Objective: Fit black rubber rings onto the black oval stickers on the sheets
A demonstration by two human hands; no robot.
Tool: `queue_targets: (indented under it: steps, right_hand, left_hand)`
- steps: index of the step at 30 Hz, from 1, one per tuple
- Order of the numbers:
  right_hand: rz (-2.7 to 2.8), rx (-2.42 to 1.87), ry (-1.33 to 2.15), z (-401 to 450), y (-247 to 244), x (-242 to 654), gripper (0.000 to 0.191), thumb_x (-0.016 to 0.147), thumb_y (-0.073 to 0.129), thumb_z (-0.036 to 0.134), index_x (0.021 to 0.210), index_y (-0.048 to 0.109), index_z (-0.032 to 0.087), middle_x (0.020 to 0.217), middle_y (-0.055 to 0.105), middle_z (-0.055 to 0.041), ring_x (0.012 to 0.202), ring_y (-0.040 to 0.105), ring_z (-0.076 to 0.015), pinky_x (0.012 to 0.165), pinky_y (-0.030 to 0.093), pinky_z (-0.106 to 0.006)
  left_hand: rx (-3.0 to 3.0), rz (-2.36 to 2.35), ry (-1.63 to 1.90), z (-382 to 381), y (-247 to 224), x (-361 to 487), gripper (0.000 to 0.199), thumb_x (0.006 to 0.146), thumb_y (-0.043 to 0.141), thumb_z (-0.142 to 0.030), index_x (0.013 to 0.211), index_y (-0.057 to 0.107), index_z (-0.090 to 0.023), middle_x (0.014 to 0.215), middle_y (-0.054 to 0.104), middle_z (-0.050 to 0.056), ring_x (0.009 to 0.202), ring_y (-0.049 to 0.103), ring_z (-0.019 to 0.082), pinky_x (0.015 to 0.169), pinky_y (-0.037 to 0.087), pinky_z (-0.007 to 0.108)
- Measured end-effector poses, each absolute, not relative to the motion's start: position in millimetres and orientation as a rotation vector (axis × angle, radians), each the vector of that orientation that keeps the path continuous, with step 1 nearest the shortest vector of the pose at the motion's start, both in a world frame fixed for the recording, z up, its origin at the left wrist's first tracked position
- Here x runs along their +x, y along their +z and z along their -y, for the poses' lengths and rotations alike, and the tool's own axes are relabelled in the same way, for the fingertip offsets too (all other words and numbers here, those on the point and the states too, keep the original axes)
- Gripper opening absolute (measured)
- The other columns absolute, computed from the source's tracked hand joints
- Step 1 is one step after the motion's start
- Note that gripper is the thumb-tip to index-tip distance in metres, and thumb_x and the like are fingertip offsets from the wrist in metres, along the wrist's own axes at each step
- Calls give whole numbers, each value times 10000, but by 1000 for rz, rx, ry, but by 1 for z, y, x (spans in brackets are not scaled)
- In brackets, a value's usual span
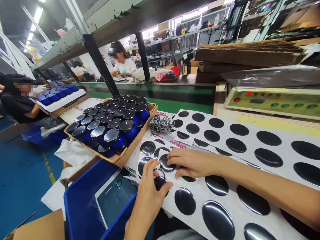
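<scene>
My left hand curls its thumb and index finger around a thin black ring, holding it over the near left corner of a white sheet. Rows of glossy black round stickers cover this sheet. My right hand reaches in from the right, its bent fingertips gripping the edge of a black round sticker beside the ring. Its thumb sits low near the sheet, and the exact grip is partly hidden. A tangled heap of thin rings lies just beyond both hands.
A cardboard tray of blue jars with black lids stands to the left. Below it is a blue bin. More sticker sheets lie at right, before a control box. Two people sit beyond.
</scene>
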State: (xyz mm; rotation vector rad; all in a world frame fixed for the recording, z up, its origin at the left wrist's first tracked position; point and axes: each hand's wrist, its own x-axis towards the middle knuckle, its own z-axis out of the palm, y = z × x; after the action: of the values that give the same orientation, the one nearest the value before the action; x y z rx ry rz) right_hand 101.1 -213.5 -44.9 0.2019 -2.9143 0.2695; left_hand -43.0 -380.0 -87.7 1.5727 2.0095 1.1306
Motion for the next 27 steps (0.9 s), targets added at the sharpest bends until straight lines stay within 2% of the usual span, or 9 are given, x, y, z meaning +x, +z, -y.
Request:
queue_targets:
  steps: [4, 6, 10, 12, 14, 16, 21, 25, 27]
  right_hand:
    - [2916, 242, 196, 219, -53, 101, 248, 958, 376, 153, 855, 602, 145, 862, 585, -74, 817, 496, -172, 745, 425, -300]
    - [2911, 223, 170, 222, -60, 98, 264, 945, 356, 118, 818, 586, 142, 819, 576, -75, 788, 490, -177, 736, 416, -315]
    - [2877, 45, 223, 227, -63, 94, 170, 899, 416, 127, 799, 552, 141, 753, 558, -51, 714, 487, -157, 668, 417, -288]
    - [2850, -72, 279, 227, -62, 93, 133, 890, 441, 151, 800, 539, 143, 733, 554, -32, 666, 486, -133, 623, 413, -258]
    - [2820, -187, 320, 227, -60, 91, 123, 885, 454, 162, 790, 531, 146, 720, 561, -18, 630, 488, -114, 594, 404, -238]
    - [2776, -319, 328, 224, -59, 88, 120, 865, 459, 142, 766, 527, 150, 706, 567, -13, 605, 484, -107, 573, 389, -234]
    - [2580, -659, 286, 202, -47, 89, 126, 835, 451, 106, 742, 516, 159, 690, 551, 6, 589, 484, -93, 546, 367, -218]
    - [2349, -914, 201, 169, -13, 102, 124, 816, 513, 148, 693, 507, 161, 649, 550, 9, 562, 494, -97, 549, 380, -233]
    - [2223, -1009, 115, 152, 7, 102, 116, 848, 503, 173, 737, 526, 149, 695, 563, -8, 621, 525, -121, 603, 415, -265]
  left_hand:
    - [1595, -2047, 1040, 379, -89, -47, 594, 751, 707, -199, 1279, 447, -279, 904, 588, 34, 758, 598, 194, 585, 512, 290]
    - [1609, -2064, 991, 380, -89, -49, 616, 757, 703, -214, 1305, 429, -280, 870, 584, 30, 721, 594, 191, 564, 506, 289]
    - [1676, -2048, 964, 380, -90, -50, 675, 774, 681, -210, 1359, 353, -286, 1103, 574, 95, 724, 593, 174, 567, 515, 287]
    - [1710, -2025, 995, 380, -88, -49, 672, 774, 671, -180, 1351, 345, -293, 1277, 482, 125, 761, 597, 166, 609, 535, 300]
    - [1705, -2017, 1045, 380, -86, -46, 629, 768, 671, -154, 1305, 376, -295, 1365, 386, 125, 784, 596, 157, 648, 550, 315]
    - [1666, -2034, 1078, 380, -84, -43, 556, 767, 673, -148, 1240, 418, -291, 1365, 362, 107, 787, 593, 151, 663, 556, 326]
    - [1644, -2020, 1010, 381, -84, -43, 399, 785, 654, -167, 1137, 505, -282, 1281, 426, 87, 831, 598, 179, 648, 552, 323]
    - [1664, -1964, 923, 380, -87, -47, 346, 793, 650, -208, 1121, 592, -297, 1311, 468, 86, 916, 610, 230, 659, 545, 329]
    - [1623, -1946, 946, 378, -85, -46, 339, 796, 643, -224, 1126, 618, -298, 1330, 479, 85, 938, 607, 241, 696, 537, 341]
